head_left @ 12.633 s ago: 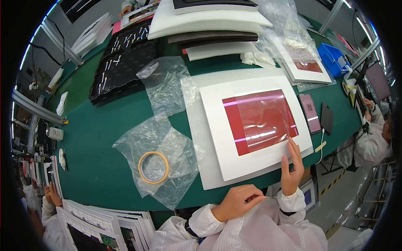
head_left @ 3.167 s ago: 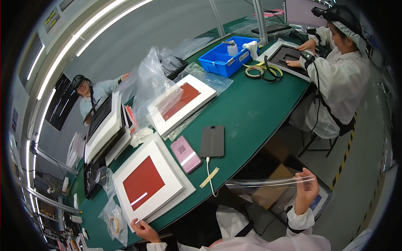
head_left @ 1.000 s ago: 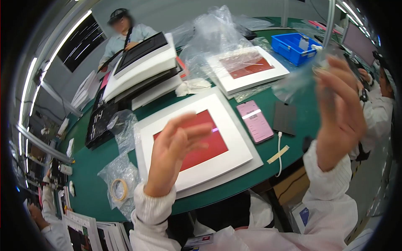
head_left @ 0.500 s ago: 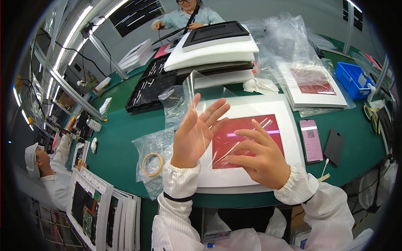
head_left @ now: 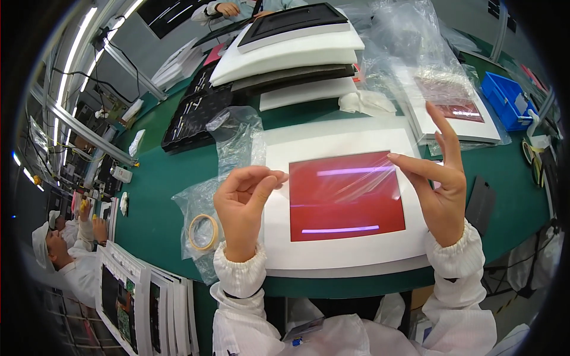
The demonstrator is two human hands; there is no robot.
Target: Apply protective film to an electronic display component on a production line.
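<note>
A glossy red rectangular panel (head_left: pixel 347 219) lies in a white foam frame (head_left: pixel 344 254) in front of me. A thin clear film (head_left: pixel 365 178) stretches over the panel, showing creases toward its upper right; its outer edges are hard to see. My left hand (head_left: pixel 240 204) is at the panel's left edge, thumb and curled fingers pinching the film's left side. At the upper right corner, my right hand (head_left: pixel 439 181) pinches the film between its fingertips, with one finger raised.
A tape roll (head_left: pixel 203 232) rests on crumpled plastic at left. Stacked foam and black trays (head_left: pixel 297 26) stand behind. At right are a dark flat case (head_left: pixel 478 199), a blue bin (head_left: pixel 506 101) and a plastic-covered second panel (head_left: pixel 463 113). Framed boards (head_left: pixel 142 296) stand lower left; co-workers are beyond.
My hands have moved apart, left hand to the left and right hand up and right. The film, held upright between them before, now spreads over the red panel. My view has tilted down.
</note>
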